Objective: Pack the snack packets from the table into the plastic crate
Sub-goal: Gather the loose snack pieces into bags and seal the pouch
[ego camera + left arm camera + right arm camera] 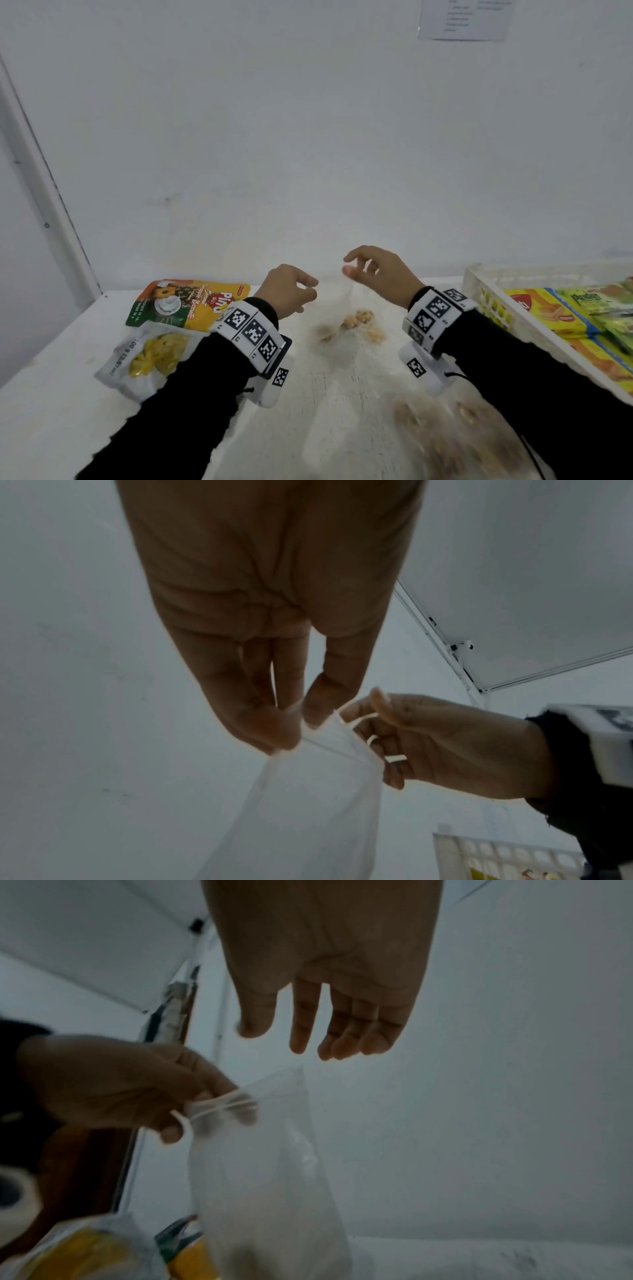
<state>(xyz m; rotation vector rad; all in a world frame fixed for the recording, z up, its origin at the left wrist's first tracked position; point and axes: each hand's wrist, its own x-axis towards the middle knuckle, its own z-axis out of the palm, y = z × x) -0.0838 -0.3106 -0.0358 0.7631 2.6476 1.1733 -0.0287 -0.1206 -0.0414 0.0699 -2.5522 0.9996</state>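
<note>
A clear plastic bag (pixel 337 301) with yellow-brown snack pieces at its bottom stands on the white table (pixel 51 428). My left hand (pixel 310 289) pinches its top edge; the left wrist view shows the pinch (pixel 298 723) on the bag (pixel 308 818). My right hand (pixel 352 265) hovers at the bag's other top corner with relaxed fingers. In the right wrist view that hand (pixel 274 1039) sits just above the bag (pixel 267 1191), apart from it. The white plastic crate (pixel 479 284) stands at the right.
The crate holds yellow wafer packets (pixel 555 315) and green ones (pixel 609 305). A yellow pineapple biscuit pouch (pixel 191 301) and a clear packet of yellow chips (pixel 150 353) lie at the left. Another clear snack bag (pixel 445 428) lies blurred under my right forearm. A white wall rises behind the table.
</note>
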